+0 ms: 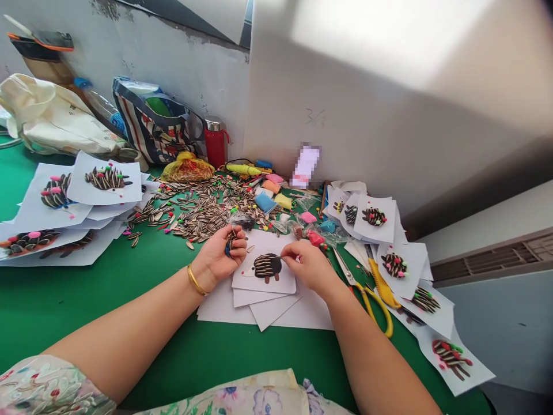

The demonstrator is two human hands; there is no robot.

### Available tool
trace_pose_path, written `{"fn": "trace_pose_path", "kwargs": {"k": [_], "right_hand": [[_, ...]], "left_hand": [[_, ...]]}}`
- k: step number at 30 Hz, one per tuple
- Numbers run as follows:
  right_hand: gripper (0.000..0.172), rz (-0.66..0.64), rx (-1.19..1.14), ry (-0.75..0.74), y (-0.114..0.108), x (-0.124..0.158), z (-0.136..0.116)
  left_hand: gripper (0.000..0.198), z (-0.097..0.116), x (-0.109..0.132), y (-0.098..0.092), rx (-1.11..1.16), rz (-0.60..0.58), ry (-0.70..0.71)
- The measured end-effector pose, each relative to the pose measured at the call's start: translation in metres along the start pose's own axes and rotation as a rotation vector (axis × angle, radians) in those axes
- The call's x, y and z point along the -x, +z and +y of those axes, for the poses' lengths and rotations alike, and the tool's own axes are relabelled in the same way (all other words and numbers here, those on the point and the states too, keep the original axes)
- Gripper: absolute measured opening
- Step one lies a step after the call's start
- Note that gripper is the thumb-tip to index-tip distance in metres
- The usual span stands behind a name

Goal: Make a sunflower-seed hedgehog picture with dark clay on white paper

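Note:
My left hand (222, 251) is half closed, palm up, with striped sunflower seeds (234, 235) held in its curled fingers. Just right of it, on a white card (263, 285), lies a hedgehog figure (266, 265) of dark clay covered with rows of sunflower seeds, with brown feet below. My right hand (307, 266) is pinched at the figure's right edge, its fingertips on what looks like a sunflower seed, mostly hidden. More white sheets (276, 311) lie beneath the card.
A spread of loose sunflower seeds (207, 207) lies behind my hands, beside clay packets (265, 202). Yellow-handled scissors (367, 294) and finished hedgehog cards (395, 264) are on the right. More cards (106, 181), a striped bag (151, 124) and a red flask (215, 144) stand left.

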State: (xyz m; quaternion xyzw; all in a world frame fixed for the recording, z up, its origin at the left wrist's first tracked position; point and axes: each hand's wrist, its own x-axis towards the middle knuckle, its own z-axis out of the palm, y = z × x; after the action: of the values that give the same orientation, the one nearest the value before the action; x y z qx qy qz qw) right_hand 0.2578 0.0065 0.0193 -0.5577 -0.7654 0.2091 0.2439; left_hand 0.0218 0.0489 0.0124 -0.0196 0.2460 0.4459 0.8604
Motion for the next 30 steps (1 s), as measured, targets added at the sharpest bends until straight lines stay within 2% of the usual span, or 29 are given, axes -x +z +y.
{"fn": "trace_pose_path", "kwargs": {"k": [16,23,30], "right_hand": [[0.016,-0.047,0.151,-0.06,0.018,-0.002,-0.007],[0.02,-0.122,0.251,-0.033,0.02,-0.004,-0.01],[0.019,-0.11,0.313,-0.062,0.024,-0.005,-0.012]], "left_hand": [[0.019,-0.004,0.001,0.002,-0.05,0.031,0.022],[0.019,-0.004,0.0,0.001,-0.052,0.042,0.029],[0.019,-0.005,-0.002,-0.002,-0.06,0.027,0.031]]}}
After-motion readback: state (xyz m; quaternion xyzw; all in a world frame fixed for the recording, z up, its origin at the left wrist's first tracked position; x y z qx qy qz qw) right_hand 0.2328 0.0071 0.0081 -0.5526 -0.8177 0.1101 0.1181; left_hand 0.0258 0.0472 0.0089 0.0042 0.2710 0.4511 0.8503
